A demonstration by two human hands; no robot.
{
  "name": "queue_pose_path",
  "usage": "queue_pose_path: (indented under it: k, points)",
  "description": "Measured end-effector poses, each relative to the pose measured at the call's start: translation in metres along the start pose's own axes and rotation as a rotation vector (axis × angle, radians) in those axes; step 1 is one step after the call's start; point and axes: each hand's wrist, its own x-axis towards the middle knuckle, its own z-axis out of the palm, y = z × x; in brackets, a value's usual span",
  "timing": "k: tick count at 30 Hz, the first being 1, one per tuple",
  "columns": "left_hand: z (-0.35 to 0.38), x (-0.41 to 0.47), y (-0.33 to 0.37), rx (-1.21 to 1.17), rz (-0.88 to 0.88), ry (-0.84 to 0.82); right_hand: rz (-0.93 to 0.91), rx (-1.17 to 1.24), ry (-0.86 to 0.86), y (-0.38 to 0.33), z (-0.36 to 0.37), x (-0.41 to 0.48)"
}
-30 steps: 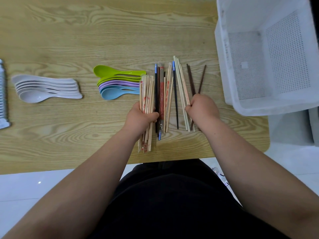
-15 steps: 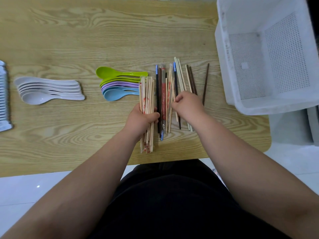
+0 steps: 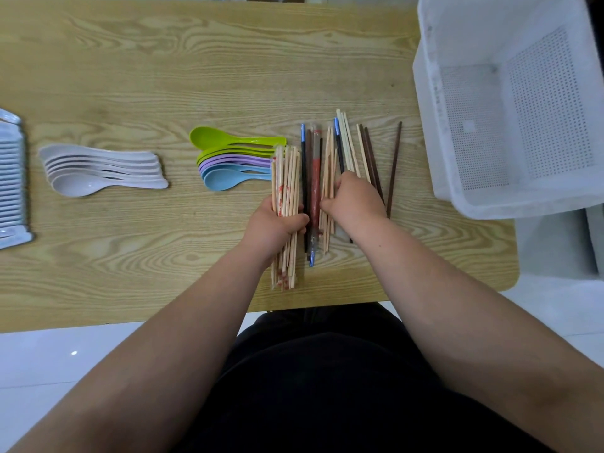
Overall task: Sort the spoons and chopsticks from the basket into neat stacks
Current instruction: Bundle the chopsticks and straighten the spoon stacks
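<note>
Chopsticks, mixed lot point(image 3: 341, 148): lying lengthwise on the wooden counter point(image 3: 130, 76), between the coloured spoons point(image 3: 228, 161) and the white basket point(image 3: 428, 125).

Hands: the left hand point(image 3: 273, 228) is gripping a bundle of pale chopsticks point(image 3: 287, 181), thumb wrapping over it. The right hand point(image 3: 354, 204) is curling its fingers round loose pale chopsticks point(image 3: 328, 171), just beside a red-wrapped pair point(image 3: 315, 184).

Dark brown chopsticks point(image 3: 369, 158) are lying right of that hand, one set apart.

Coloured spoons: green, purple and blue, nesting, handles reaching the bundle.

White spoons point(image 3: 98, 171): nesting well to the left.

Ribbed white stack point(image 3: 11, 178): sitting at the left edge, cut off, possibly more spoons.
</note>
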Motion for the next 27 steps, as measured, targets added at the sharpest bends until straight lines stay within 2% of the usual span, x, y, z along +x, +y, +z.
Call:
queue_pose_path:
  k: [15,20,24,27]
  points:
    - [0.0,-0.001,-0.001,-0.015,0.009,0.015,-0.008,-0.349,0.01,-0.013,0.006,-0.001]
    - [-0.001,-0.005,-0.002,-0.092,-0.007,-0.024,0.066,-0.172,-0.075,-0.011,-0.002,0.0]
    - [-0.003,-0.007,-0.001,-0.142,-0.03,-0.031,0.051,0.122,-0.052,-0.007,-0.003,-0.004]
    - [-0.003,-0.007,0.0,-0.179,-0.036,-0.035,0.028,0.149,-0.067,-0.014,0.002,-0.006]
